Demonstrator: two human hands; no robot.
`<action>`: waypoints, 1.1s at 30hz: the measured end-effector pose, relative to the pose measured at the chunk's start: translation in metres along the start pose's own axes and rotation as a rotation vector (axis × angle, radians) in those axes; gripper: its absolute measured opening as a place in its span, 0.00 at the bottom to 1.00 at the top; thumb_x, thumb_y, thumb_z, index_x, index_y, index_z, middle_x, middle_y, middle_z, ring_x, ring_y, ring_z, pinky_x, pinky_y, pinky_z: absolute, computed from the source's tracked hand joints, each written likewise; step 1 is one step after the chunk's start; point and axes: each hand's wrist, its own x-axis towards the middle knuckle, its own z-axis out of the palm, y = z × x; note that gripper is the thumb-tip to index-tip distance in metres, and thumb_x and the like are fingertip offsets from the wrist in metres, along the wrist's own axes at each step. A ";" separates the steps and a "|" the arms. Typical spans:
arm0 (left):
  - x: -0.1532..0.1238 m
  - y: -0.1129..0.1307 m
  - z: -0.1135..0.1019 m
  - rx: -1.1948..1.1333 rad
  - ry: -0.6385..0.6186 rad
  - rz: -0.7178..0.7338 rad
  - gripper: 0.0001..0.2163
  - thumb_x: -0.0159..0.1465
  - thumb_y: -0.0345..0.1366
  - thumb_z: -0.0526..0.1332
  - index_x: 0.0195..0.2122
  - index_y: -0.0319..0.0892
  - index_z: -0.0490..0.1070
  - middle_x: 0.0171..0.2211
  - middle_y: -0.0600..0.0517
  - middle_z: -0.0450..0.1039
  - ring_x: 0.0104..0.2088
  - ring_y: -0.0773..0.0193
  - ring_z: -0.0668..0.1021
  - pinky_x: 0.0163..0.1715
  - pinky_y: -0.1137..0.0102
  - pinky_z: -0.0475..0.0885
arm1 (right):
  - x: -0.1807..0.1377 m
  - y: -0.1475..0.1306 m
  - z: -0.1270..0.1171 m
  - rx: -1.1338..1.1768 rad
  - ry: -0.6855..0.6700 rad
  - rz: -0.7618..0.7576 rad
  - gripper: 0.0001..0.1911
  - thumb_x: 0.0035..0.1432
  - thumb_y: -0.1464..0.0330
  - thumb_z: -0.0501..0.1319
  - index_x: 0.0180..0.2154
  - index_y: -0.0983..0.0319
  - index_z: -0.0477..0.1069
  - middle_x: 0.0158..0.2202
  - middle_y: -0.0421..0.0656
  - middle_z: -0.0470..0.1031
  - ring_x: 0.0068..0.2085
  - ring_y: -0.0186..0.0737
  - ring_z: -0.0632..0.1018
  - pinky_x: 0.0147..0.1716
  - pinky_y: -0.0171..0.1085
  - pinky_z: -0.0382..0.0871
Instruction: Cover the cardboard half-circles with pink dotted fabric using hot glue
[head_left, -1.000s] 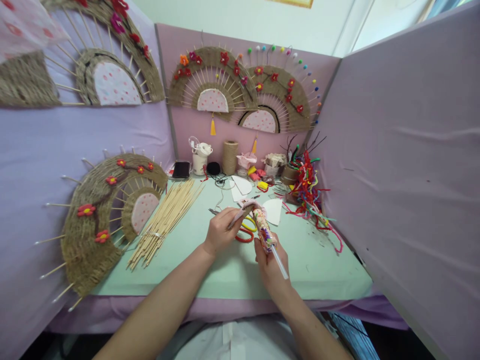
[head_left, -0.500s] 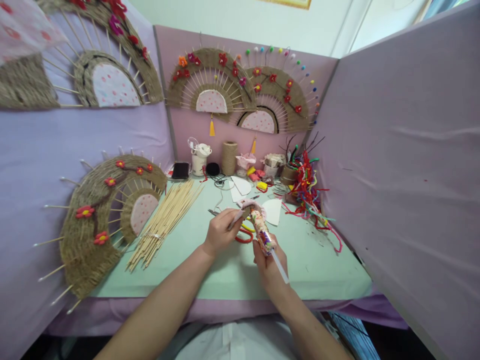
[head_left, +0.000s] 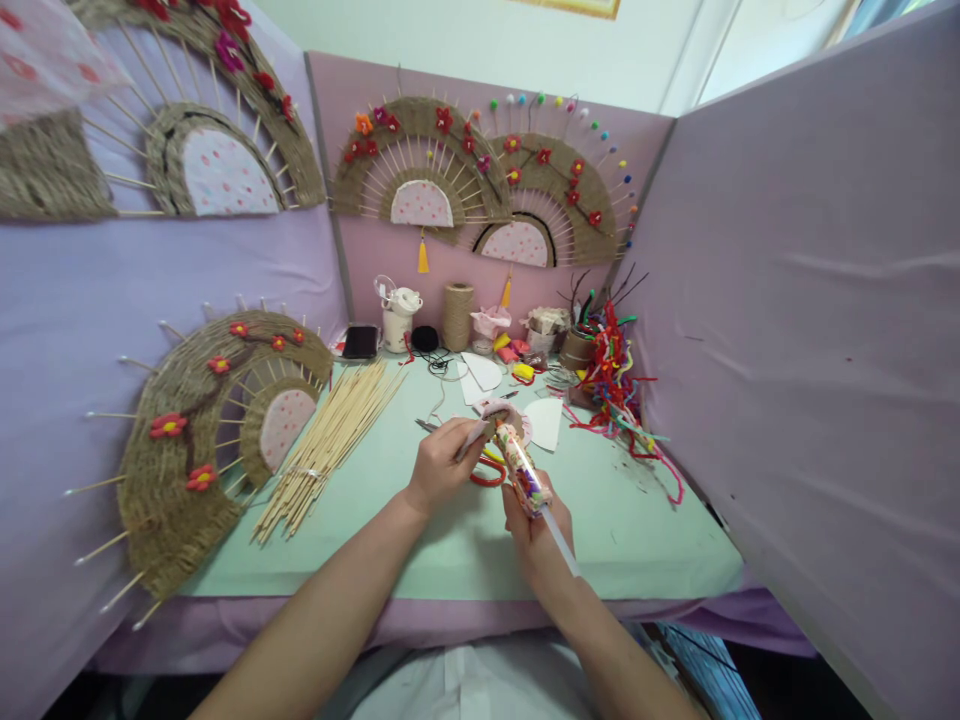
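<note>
My left hand (head_left: 444, 466) pinches a small curved cardboard piece (head_left: 517, 418) edged in pink cloth. In my right hand (head_left: 541, 532) is a colourfully patterned glue gun (head_left: 526, 478), with a translucent glue stick (head_left: 561, 542) jutting from its rear toward me. The gun's front end lies over the cardboard piece; whether its nozzle touches cannot be made out. Below the hands, red-handled scissors (head_left: 489, 474) rest on the table, partly hidden. White paper cutouts (head_left: 546, 420) lie just beyond the cardboard piece.
A bundle of thin sticks (head_left: 330, 440) lies left on the green tabletop (head_left: 637, 530), beside a twine fan (head_left: 169, 490). A twine spool (head_left: 457, 318) and a white pot (head_left: 397, 328) stand at the back. Tangled pipe cleaners (head_left: 615, 360) spread at the right. Partition walls (head_left: 780, 300) flank the table.
The rear of the glue gun has dipped slightly toward me, and its front has shifted a little on the cardboard piece. My left hand stays nearly still.
</note>
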 end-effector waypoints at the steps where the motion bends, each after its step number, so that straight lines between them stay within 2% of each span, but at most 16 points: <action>1: 0.000 0.000 0.000 0.003 -0.001 0.000 0.07 0.62 0.31 0.57 0.39 0.41 0.72 0.37 0.46 0.77 0.38 0.63 0.77 0.41 0.67 0.71 | 0.000 0.000 0.000 0.005 -0.003 -0.002 0.14 0.60 0.57 0.53 0.38 0.61 0.66 0.19 0.36 0.64 0.22 0.36 0.69 0.21 0.33 0.63; 17: 0.001 0.002 0.000 -0.002 0.008 0.013 0.07 0.62 0.30 0.57 0.39 0.41 0.72 0.34 0.48 0.76 0.37 0.64 0.76 0.39 0.69 0.71 | -0.003 -0.003 0.000 0.010 -0.027 -0.036 0.13 0.59 0.61 0.54 0.41 0.60 0.69 0.22 0.37 0.67 0.23 0.37 0.71 0.20 0.32 0.63; 23: 0.000 0.001 0.000 0.008 0.002 0.006 0.07 0.63 0.33 0.56 0.38 0.41 0.72 0.34 0.46 0.76 0.37 0.63 0.77 0.38 0.68 0.71 | -0.004 -0.004 -0.001 -0.012 -0.042 -0.020 0.12 0.59 0.61 0.53 0.41 0.60 0.69 0.22 0.37 0.67 0.22 0.35 0.70 0.20 0.31 0.63; 33: -0.001 -0.001 0.001 0.037 0.011 0.025 0.07 0.62 0.31 0.56 0.38 0.40 0.72 0.34 0.46 0.77 0.38 0.63 0.77 0.39 0.68 0.71 | -0.002 -0.008 -0.001 -0.048 -0.033 -0.039 0.13 0.59 0.59 0.53 0.39 0.60 0.69 0.21 0.38 0.68 0.24 0.37 0.71 0.20 0.32 0.63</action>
